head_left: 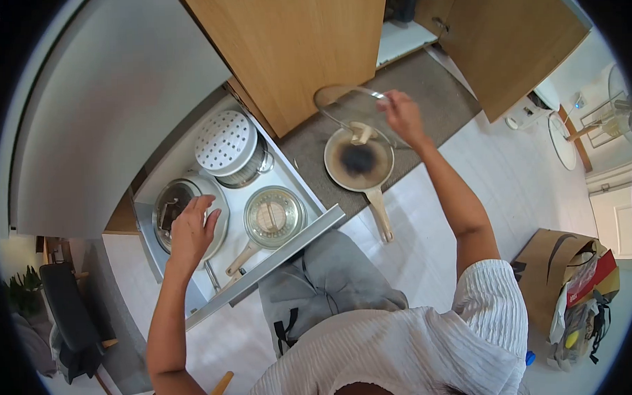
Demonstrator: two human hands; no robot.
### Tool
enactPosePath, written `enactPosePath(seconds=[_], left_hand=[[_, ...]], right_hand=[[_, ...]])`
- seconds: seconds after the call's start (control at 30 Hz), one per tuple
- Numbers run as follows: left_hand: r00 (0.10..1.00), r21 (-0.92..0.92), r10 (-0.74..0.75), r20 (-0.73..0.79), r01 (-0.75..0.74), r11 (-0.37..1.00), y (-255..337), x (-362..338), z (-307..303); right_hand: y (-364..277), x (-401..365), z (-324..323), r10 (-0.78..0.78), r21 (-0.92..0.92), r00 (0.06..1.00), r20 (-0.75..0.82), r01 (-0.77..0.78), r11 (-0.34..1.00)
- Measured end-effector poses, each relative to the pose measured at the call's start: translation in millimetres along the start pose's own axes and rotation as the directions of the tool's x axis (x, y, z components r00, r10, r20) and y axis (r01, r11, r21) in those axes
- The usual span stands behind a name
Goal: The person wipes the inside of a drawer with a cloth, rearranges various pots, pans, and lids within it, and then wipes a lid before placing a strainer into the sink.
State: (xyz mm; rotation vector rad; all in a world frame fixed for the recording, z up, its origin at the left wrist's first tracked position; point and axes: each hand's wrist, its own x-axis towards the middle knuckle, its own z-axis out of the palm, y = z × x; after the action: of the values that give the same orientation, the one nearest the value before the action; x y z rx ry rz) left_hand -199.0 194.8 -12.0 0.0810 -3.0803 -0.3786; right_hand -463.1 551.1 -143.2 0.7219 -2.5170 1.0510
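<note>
My right hand grips the rim of a clear glass lid, which is tilted above a frying pan. The pan has a cream rim, a dark scorched middle and a beige handle, and sits on the grey mat. A small beige grip overlaps the pan's far edge in this view. My left hand hovers over the pulled-out drawer, fingers apart and holding nothing. Just below it lies another glass lid on a white pan, partly hidden by my fingers.
In the drawer stand a white perforated steamer insert on a steel pot and a beige-handled pan with a glass lid. A cabinet door hangs open at the upper right. A paper bag with packages stands at right.
</note>
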Motion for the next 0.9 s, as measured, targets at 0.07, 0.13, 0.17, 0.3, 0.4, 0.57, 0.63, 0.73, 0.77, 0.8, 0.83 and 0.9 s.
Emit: enactPosePath(seconds=[0.07,0.13,0.17,0.3,0.4,0.57,0.63,0.73,0.77,0.8,0.83,0.9], left_hand=[[0.983,0.010,0.092,-0.158,-0.092,0.996,24.1,4.5,-15.8],[0.961,-0.102,0.090,-0.262,-0.121,0.987,47.9,5.7,-22.6],[0.951,-0.231,0.056,-0.304,-0.131,0.964,58.7,6.4,-24.5],[0.931,-0.452,0.010,-0.365,-0.187,0.872,101.1,13.4,-23.5],[0.934,-0.666,-0.031,-0.357,-0.231,0.710,125.6,23.8,-9.5],[0.945,-0.958,-0.157,-0.286,-0.283,0.040,159.1,2.1,-18.9],[0.930,-0.950,-0.220,-0.296,-0.310,-0.031,150.8,-14.2,-18.4],[0.879,-0.933,-0.382,-0.285,-0.346,-0.101,141.4,-37.0,-19.1],[0.848,-0.924,-0.447,-0.285,-0.367,-0.107,135.7,-43.9,-16.9],[0.812,-0.915,-0.510,-0.282,-0.389,-0.112,129.3,-50.2,-14.1],[0.778,-0.911,-0.559,-0.286,-0.402,-0.093,123.4,-54.3,-14.4],[0.731,-0.929,-0.646,-0.220,-0.359,-0.090,113.7,-65.4,-14.3]], right_hand=[[-17.9,15.4,-51.9,0.237,0.259,0.966,-0.104,-0.203,0.944],[-25.4,8.4,-98.8,0.293,0.528,0.941,-0.172,-0.163,0.834],[-25.9,3.8,-118.2,0.305,0.667,0.931,-0.199,-0.099,0.738],[-37.8,-20.0,-176.6,0.482,0.919,0.860,-0.165,-0.044,0.392],[-52.2,-37.7,-180.5,0.444,0.993,0.896,0.027,0.028,-0.116],[-103.7,-66.0,-149.6,0.413,0.830,0.841,0.350,-0.074,-0.552],[-120.2,-73.7,-134.2,0.396,0.798,0.829,0.394,-0.094,-0.595],[-141.8,-81.6,-109.6,0.353,0.747,0.815,0.460,-0.139,-0.650],[-148.5,-84.1,-101.2,0.334,0.735,0.816,0.473,-0.156,-0.660],[-154.8,-87.0,-93.2,0.315,0.723,0.815,0.485,-0.172,-0.669],[-161.8,-88.8,-85.3,0.264,0.705,0.834,0.484,-0.194,-0.682],[-174.8,-91.5,-71.3,0.262,0.689,0.812,0.521,-0.219,-0.691]])
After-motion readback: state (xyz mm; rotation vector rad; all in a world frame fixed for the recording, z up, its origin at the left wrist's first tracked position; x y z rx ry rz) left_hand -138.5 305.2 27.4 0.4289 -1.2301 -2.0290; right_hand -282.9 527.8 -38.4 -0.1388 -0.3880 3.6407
